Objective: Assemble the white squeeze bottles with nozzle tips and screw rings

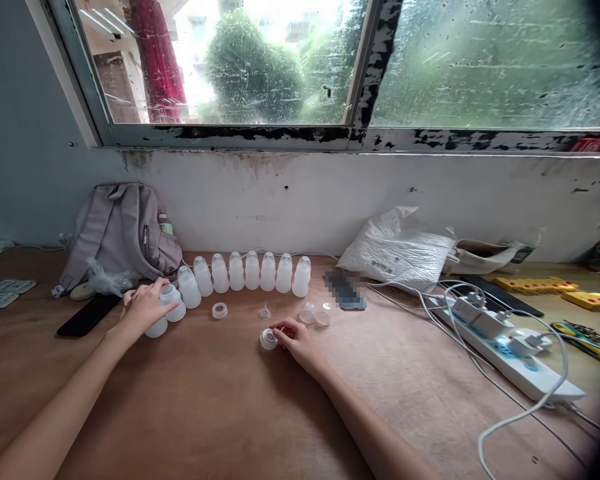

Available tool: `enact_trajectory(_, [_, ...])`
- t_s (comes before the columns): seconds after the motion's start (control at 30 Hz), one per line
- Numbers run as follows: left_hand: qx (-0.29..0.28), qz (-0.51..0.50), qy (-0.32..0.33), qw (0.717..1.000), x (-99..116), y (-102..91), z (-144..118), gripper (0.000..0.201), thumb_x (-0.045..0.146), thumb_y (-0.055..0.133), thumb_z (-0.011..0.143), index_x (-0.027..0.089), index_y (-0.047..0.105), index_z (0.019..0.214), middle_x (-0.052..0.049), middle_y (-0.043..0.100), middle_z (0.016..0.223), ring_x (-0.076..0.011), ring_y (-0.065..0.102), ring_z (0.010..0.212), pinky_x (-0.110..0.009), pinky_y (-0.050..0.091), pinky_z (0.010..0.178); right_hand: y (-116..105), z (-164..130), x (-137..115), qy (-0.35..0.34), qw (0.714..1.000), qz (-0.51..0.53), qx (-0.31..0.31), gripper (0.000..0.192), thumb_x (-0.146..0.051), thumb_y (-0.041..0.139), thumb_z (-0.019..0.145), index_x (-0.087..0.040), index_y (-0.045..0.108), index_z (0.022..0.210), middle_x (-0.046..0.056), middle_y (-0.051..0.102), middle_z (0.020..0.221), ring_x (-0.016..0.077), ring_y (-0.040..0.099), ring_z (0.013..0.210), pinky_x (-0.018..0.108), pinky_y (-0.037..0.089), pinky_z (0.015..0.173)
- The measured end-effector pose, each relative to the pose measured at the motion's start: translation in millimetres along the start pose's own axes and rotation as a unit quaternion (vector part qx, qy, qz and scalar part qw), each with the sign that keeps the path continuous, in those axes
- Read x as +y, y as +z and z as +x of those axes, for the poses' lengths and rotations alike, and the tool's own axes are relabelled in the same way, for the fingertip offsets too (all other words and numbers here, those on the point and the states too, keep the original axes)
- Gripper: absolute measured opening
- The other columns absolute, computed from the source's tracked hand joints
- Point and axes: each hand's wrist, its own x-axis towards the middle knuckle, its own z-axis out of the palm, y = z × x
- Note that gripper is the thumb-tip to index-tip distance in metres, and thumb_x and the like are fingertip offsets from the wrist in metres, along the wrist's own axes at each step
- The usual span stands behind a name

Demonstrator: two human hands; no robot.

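My left hand has its thumb and index finger around a frosted baby bottle without a cap. Below that hand stands another frosted bottle, its top hidden. On the table, my right hand pinches the edge of a translucent bottle collar that seems to have a teat in it. Several capped baby bottles curve away to the right of my left hand. A loose white collar ring, a clear teat and clear domed caps lie between the row and my right hand.
A grey backpack leans on the wall, with a black phone before it. Behind to the right are a partly blurred phone and silver bag. A white power strip with looping cables covers the right side.
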Motion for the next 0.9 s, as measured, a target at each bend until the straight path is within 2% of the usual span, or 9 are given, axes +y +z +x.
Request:
enact_trajectory(0.13, [-0.001, 0.035, 0.005, 0.999, -5, 11.2, 2, 0.044, 0.045, 0.051, 0.068, 0.022, 0.047, 0.105, -0.009, 0.061, 0.101, -0.0285, 0.048, 0.104, -0.042, 0.026, 0.090, -1, -1, -3, -0.016, 0.999, -0.030, -0.002, 0.019, -0.033, 0.053, 0.076, -0.018, 0.063, 0.082, 0.000, 0.056, 0.066, 0.0108, 0.049, 0.055, 0.022, 0.040, 0.051])
enact_trajectory(0.43, [0.030, 0.058, 0.029, 0.997, -9, 21.8, 3, 0.048, 0.045, 0.051, 0.070, 0.019, 0.047, 0.110, -0.010, 0.060, 0.101, -0.0284, 0.047, 0.102, -0.046, 0.026, 0.089, 4, -3, -6, -0.106, 0.982, -0.153, -0.009, 0.016, -0.029, 0.050, 0.080, -0.018, 0.061, 0.086, 0.001, 0.051, 0.072, 0.0101, 0.048, 0.058, 0.022, 0.040, 0.055])
enact_trajectory(0.5, [0.078, 0.057, 0.036, 0.995, -9, 22.4, 1, 0.056, 0.045, 0.055, 0.068, 0.016, 0.045, 0.114, -0.014, 0.054, 0.112, -0.0311, 0.044, 0.105, -0.048, 0.027, 0.089, 6, -4, -4, -0.111, 0.976, -0.186, -0.004, 0.015, -0.029, 0.049, 0.080, -0.018, 0.059, 0.087, 0.001, 0.051, 0.073, 0.0105, 0.048, 0.059, 0.022, 0.040, 0.056])
enact_trajectory(0.57, [0.165, 0.039, 0.048, 0.984, -3, 20.6, -4, 0.061, 0.043, 0.057, 0.067, 0.016, 0.042, 0.119, -0.016, 0.042, 0.124, -0.0334, 0.041, 0.109, -0.048, 0.028, 0.089, 7, -5, -2, -0.109, 0.969, -0.224, 0.005, 0.015, -0.030, 0.052, 0.078, -0.019, 0.057, 0.088, 0.001, 0.052, 0.074, 0.0116, 0.050, 0.061, 0.023, 0.040, 0.058])
enact_trajectory(0.63, [0.249, -0.009, 0.078, 0.965, 9, 18.8, -13, 0.055, 0.039, 0.055, 0.070, 0.018, 0.042, 0.119, -0.015, 0.035, 0.128, -0.0321, 0.039, 0.112, -0.045, 0.030, 0.091, 7, -5, 1, -0.105, 0.960, -0.260, 0.013, 0.016, -0.031, 0.055, 0.076, -0.020, 0.055, 0.088, 0.001, 0.053, 0.075, 0.0126, 0.051, 0.063, 0.024, 0.040, 0.059])
enact_trajectory(0.7, [0.279, -0.081, 0.137, 0.947, 28, 21.5, -26, 0.043, 0.033, 0.050, 0.076, 0.018, 0.044, 0.115, -0.013, 0.037, 0.125, -0.0271, 0.040, 0.113, -0.040, 0.033, 0.093, 9, -5, 4, -0.108, 0.952, -0.284, 0.015, 0.014, -0.032, 0.055, 0.075, -0.021, 0.054, 0.084, 0.000, 0.054, 0.076, 0.0129, 0.051, 0.063, 0.023, 0.039, 0.058])
enact_trajectory(0.77, [0.239, -0.146, 0.211, 0.937, 53, 31.9, -41, 0.036, 0.028, 0.047, 0.078, 0.020, 0.044, 0.113, -0.009, 0.043, 0.119, -0.0227, 0.042, 0.112, -0.037, 0.034, 0.094, 10, -4, 7, -0.113, 0.949, -0.294, 0.019, 0.010, -0.030, 0.053, 0.077, -0.020, 0.051, 0.079, 0.000, 0.054, 0.072, 0.0126, 0.050, 0.060, 0.023, 0.037, 0.056])
enact_trajectory(0.83, [0.156, -0.174, 0.277, 0.932, 81, 49.2, -56, 0.037, 0.027, 0.046, 0.078, 0.022, 0.043, 0.115, -0.007, 0.047, 0.116, -0.0211, 0.044, 0.110, -0.036, 0.035, 0.094, 11, -3, 9, -0.119, 0.948, -0.293, 0.026, 0.008, -0.026, 0.049, 0.080, -0.020, 0.048, 0.074, -0.001, 0.053, 0.068, 0.0125, 0.049, 0.059, 0.023, 0.036, 0.054])
enact_trajectory(0.9, [0.063, -0.174, 0.321, 0.929, 109, 68.4, -67, 0.049, 0.032, 0.051, 0.075, 0.022, 0.038, 0.121, -0.007, 0.047, 0.119, -0.0228, 0.043, 0.111, -0.039, 0.034, 0.095, 12, -3, 11, -0.130, 0.949, -0.285, 0.029, 0.011, -0.022, 0.045, 0.081, -0.020, 0.044, 0.070, -0.001, 0.052, 0.067, 0.0127, 0.048, 0.060, 0.022, 0.036, 0.055])
